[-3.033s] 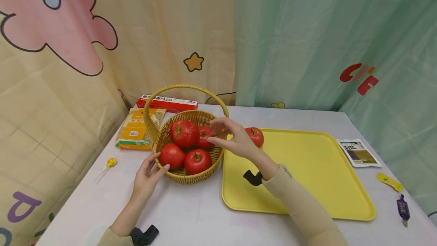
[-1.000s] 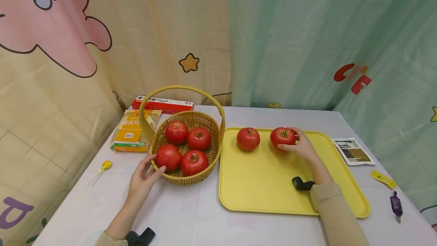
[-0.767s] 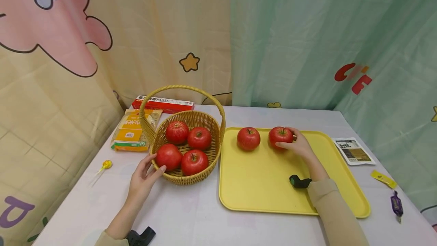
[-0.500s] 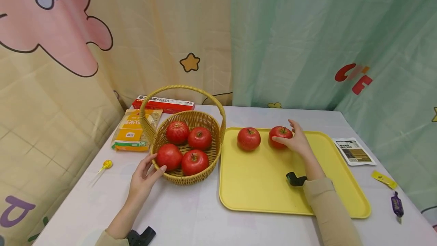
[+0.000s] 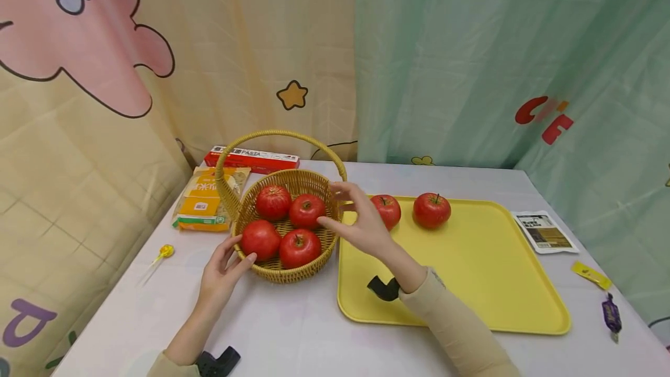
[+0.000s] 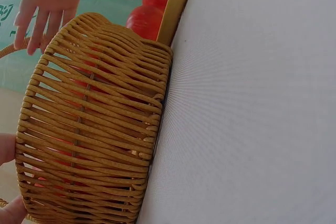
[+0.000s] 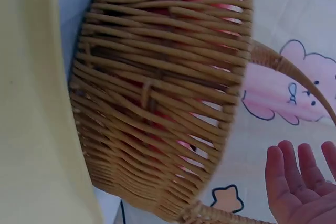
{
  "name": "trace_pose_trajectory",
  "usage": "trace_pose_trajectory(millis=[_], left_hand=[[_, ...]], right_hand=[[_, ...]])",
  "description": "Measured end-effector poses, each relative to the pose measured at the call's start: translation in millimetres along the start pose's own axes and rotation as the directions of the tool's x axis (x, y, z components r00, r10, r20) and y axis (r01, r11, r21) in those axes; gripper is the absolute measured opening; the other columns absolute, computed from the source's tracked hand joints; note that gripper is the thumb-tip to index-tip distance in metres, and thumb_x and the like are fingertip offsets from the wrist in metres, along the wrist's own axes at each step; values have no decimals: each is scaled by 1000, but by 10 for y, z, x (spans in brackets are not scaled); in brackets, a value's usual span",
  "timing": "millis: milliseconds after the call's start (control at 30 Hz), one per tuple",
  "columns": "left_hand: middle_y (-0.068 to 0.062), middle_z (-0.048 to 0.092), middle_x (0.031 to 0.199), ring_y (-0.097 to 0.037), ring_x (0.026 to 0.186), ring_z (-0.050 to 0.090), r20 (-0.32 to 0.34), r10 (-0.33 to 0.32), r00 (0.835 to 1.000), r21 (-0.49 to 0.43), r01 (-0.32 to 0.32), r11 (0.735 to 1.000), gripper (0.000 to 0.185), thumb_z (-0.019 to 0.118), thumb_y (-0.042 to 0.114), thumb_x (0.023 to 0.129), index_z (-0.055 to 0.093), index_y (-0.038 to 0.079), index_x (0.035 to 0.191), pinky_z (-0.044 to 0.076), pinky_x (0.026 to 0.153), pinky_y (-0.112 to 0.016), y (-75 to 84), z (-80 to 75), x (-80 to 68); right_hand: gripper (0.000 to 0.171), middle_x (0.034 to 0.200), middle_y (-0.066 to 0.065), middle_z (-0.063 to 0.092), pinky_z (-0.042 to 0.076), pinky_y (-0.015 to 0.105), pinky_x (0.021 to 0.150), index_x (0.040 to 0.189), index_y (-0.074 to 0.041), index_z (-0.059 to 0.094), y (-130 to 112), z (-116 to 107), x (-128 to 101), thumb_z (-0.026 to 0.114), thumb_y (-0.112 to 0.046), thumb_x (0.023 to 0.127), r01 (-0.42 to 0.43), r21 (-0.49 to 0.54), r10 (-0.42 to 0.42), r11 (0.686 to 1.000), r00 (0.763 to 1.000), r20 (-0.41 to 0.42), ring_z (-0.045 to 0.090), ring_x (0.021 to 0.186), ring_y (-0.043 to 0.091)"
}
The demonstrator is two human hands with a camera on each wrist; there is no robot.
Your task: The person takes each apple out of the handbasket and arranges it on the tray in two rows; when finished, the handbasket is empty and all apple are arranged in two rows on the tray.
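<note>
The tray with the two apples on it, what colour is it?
The tray is plain yellow, which shows best in the head view.

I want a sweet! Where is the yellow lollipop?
In the head view, the yellow lollipop lies on the table's left side, left of the basket, below the yellow packet.

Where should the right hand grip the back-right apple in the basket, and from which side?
Come from above and the tray side, where the right hand hovers open. Span the upper flanks of the back-right apple with thumb and fingers: its top sits exposed above the basket rim, while its lower half is probably hemmed in by neighbouring apples and the wicker wall. Stay under the arched handle.
</note>
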State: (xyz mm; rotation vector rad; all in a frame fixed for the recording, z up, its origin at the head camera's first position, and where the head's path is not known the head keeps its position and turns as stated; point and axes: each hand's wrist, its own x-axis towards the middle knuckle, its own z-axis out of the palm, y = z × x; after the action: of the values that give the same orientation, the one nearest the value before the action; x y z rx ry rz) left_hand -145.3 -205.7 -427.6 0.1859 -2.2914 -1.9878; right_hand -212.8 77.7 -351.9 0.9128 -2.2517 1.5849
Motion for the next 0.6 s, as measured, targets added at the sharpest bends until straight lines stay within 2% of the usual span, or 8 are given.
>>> trace_pose_trajectory(millis=[67,200,300,500,600], left_hand=[[-9,17,154,-26,138,24,-1,3,1000,-1,-3,1000,58,65,22,90,38,7,139,38,97,-23,-2,2,-1],[-9,18,153,-26,138,23,1,6,1000,-9,-6,1000,58,66,22,89,39,6,138,39,95,-20,-7,2,-2],[-9,18,153,-26,138,23,3,11,1000,-12,-11,1000,58,66,22,89,39,6,138,39,95,-18,-9,-2,0],[-9,16,154,-27,138,23,5,19,1000,-9,-19,1000,57,65,22,90,39,7,138,39,93,-15,-11,-6,1],[-9,16,154,-27,138,23,6,17,1000,-4,-17,1000,57,65,22,90,39,7,138,40,93,-15,-10,-5,3]], right_hand=[[60,123,7,53,51,43,90,130,-11,46,55,160,22,76,-23,80,-45,-8,45,999,991,129,54,107,22],[67,129,8,49,48,37,96,133,-12,43,199,362,69,76,-34,79,-104,-58,117,993,938,327,50,115,22],[69,130,5,49,46,33,98,133,-15,44,276,427,106,76,-37,78,-92,-114,131,989,902,411,48,116,18],[65,127,0,50,44,30,99,128,-16,52,328,493,186,77,-43,75,-1,-236,136,972,819,557,47,117,15],[60,124,-4,52,44,28,98,125,-17,55,324,517,228,78,-40,74,34,-276,146,961,782,606,47,116,12]])
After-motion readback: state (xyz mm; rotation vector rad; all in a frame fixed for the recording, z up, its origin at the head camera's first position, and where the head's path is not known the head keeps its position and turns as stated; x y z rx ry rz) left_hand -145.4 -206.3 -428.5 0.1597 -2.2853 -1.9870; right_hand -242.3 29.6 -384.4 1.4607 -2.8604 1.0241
